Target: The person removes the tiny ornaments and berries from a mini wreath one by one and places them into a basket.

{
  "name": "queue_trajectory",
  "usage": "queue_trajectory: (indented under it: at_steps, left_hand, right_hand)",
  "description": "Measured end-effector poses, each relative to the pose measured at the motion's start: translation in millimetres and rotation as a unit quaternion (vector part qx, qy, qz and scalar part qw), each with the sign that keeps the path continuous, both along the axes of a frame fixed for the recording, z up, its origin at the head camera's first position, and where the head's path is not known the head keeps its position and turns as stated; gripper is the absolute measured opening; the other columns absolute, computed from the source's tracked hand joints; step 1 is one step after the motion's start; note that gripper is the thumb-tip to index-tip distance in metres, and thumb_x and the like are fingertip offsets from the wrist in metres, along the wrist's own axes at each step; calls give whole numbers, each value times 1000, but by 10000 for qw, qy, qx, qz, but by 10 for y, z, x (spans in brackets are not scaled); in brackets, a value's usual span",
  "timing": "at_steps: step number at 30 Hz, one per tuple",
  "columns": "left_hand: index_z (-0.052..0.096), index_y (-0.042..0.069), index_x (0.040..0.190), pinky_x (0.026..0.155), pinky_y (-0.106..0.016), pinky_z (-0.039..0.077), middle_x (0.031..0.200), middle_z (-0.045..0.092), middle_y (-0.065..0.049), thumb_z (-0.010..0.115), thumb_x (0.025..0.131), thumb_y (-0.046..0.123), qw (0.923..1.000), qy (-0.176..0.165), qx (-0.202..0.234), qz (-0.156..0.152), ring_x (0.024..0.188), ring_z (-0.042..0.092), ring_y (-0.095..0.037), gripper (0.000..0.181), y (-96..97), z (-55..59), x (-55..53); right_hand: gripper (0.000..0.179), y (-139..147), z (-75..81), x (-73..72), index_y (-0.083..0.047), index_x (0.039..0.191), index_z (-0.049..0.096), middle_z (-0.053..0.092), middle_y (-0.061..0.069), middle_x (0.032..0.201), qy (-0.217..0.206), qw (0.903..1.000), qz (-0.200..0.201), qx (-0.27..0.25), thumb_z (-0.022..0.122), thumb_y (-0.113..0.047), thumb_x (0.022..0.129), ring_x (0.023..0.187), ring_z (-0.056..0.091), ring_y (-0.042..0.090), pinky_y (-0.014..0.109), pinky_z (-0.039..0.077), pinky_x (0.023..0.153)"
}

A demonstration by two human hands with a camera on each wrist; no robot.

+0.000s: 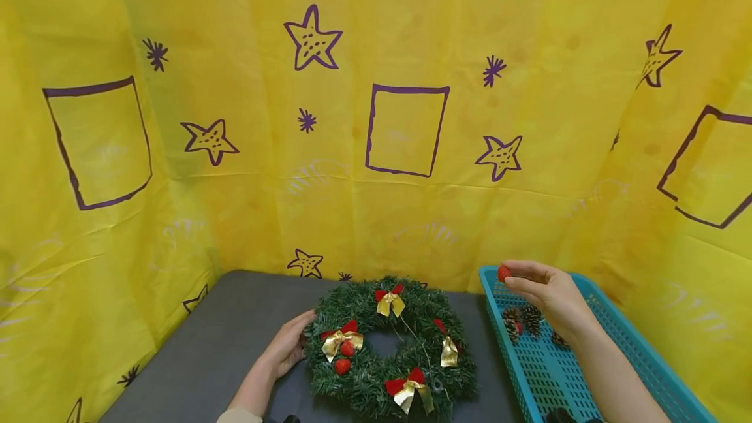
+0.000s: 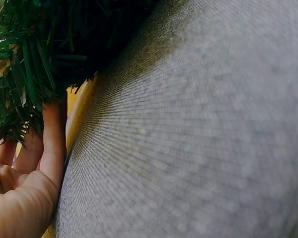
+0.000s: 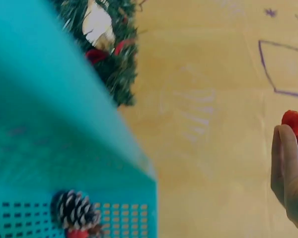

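A green Christmas wreath (image 1: 384,351) with red and gold bows (image 1: 390,300) lies on the dark table. Two red berry ornaments (image 1: 343,366) sit on its left side beside a bow. My left hand (image 1: 284,344) grips the wreath's left edge, some fingertips hidden in the needles; the left wrist view shows the fingers (image 2: 53,144) against the greenery (image 2: 25,64). Above the far left part of a blue plastic basket (image 1: 511,371), my right hand (image 1: 546,292) pinches another red berry ornament (image 1: 504,273) between thumb and fingertips, also seen in the right wrist view.
Several pine cones (image 1: 531,318) and some red pieces lie inside the basket, toward its far left. The grey tabletop (image 1: 194,351) extends left of the wreath. A yellow curtain (image 1: 411,214) with purple drawings hangs behind and at both sides.
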State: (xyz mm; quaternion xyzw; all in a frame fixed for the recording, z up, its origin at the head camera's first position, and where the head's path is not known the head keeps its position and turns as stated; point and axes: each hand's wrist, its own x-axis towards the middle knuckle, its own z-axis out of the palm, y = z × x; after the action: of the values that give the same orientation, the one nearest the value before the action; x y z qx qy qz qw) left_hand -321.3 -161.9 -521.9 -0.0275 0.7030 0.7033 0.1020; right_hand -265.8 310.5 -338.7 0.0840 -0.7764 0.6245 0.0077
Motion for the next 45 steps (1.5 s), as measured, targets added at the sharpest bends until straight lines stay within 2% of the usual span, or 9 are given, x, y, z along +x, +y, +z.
queue_trajectory:
  at_steps: [7, 14, 17, 20, 23, 28, 36, 43, 45]
  left_hand:
    - [25, 7, 158, 85, -42, 42, 141, 43, -13, 43, 105, 40, 10000, 0, -2, 9, 51, 32, -3, 64, -4, 10, 3]
    - [25, 7, 158, 72, -37, 42, 112, 57, 4, 40, 106, 38, 10000, -33, 86, 6, 43, 28, -1, 61, -14, 28, -7]
    - [24, 7, 158, 78, -39, 42, 136, 51, -8, 41, 106, 39, 10000, -16, 79, -41, 46, 27, -2, 63, -7, 26, -16]
    - [20, 5, 158, 88, -45, 39, 158, 24, -22, 42, 106, 42, 9998, 22, 68, -169, 59, 30, -7, 68, -1, 35, -20]
    - [17, 4, 159, 93, -50, 36, 163, 8, -26, 41, 106, 44, 9997, 42, 53, -233, 76, 36, -11, 71, 5, 49, -25]
    - [17, 3, 158, 100, -57, 35, 164, 4, -27, 42, 105, 46, 9997, 60, 30, -218, 113, 43, -29, 73, 10, 46, -27]
    - [19, 4, 158, 91, -48, 36, 163, 11, -25, 44, 104, 45, 9999, 4, 81, -149, 74, 30, -14, 73, -2, 3, -21]
    - [19, 4, 158, 95, -50, 37, 163, 7, -26, 45, 103, 49, 9998, 60, 59, -170, 110, 41, -22, 76, -2, -9, -26]
    - [19, 3, 158, 89, -45, 37, 163, 5, -27, 45, 104, 47, 9997, 17, 139, -177, 104, 40, -22, 75, 1, -2, -32]
  right_hand:
    - [34, 245, -123, -56, -23, 129, 64, 62, -23, 111, -158, 9996, -98, -215, 68, -20, 95, 102, 64, -5, 14, 52, 91]
    - [36, 456, -224, -134, -20, 129, 65, 64, -24, 107, -277, 9982, -237, -483, 69, -16, 94, 98, 66, -6, 15, 53, 88]
    - [32, 537, -278, -159, -22, 125, 67, 65, -24, 104, -330, 9973, -291, -586, 68, -14, 94, 97, 67, -5, 15, 54, 87]
    - [28, 609, -333, -187, -25, 119, 70, 67, -23, 102, -438, 9961, -336, -695, 68, -13, 94, 95, 67, -4, 16, 54, 87]
    - [25, 662, -384, -220, -29, 114, 71, 67, -25, 100, -539, 9961, -384, -589, 69, -14, 94, 95, 66, -6, 15, 53, 87]
    - [25, 707, -472, -269, -25, 116, 71, 63, -26, 98, -650, 9964, -517, -151, 71, -15, 92, 92, 65, -8, 15, 54, 86]
    - [35, 732, -533, -279, -11, 125, 67, 62, -20, 100, -734, 9944, -748, 161, 72, -14, 91, 88, 65, -8, 17, 55, 85]
    - [38, 761, -538, -257, -6, 129, 64, 61, -19, 100, -808, 9920, -944, 222, 71, -14, 92, 86, 64, -9, 18, 55, 85]
    - [32, 772, -544, -255, -12, 123, 68, 62, -20, 97, -791, 9923, -937, 148, 71, -14, 92, 86, 65, -9, 18, 55, 85]
